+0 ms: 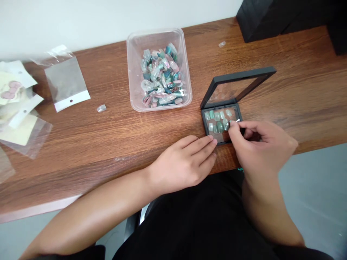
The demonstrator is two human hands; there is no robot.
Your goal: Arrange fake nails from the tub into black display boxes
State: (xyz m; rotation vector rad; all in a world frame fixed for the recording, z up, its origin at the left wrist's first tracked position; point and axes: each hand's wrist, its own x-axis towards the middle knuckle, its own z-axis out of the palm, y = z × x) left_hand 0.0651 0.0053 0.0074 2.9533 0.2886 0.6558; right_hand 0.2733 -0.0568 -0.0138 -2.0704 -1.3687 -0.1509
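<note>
A small black display case lies on the table with its framed clear lid tilted up. Two rows of green and clear press-on nails rest inside. My left hand lies flat, fingers stretched out, their tips touching the case's near left corner. At the right end of the nearer row, my right hand pinches a press-on nail between thumb and forefinger; the fingers mostly hide it.
Behind the case on the left stands a clear plastic tub of mixed nails. Single nails lie loose on the wooden table. Plastic packets cover the left side, and black boxes stand at the back right.
</note>
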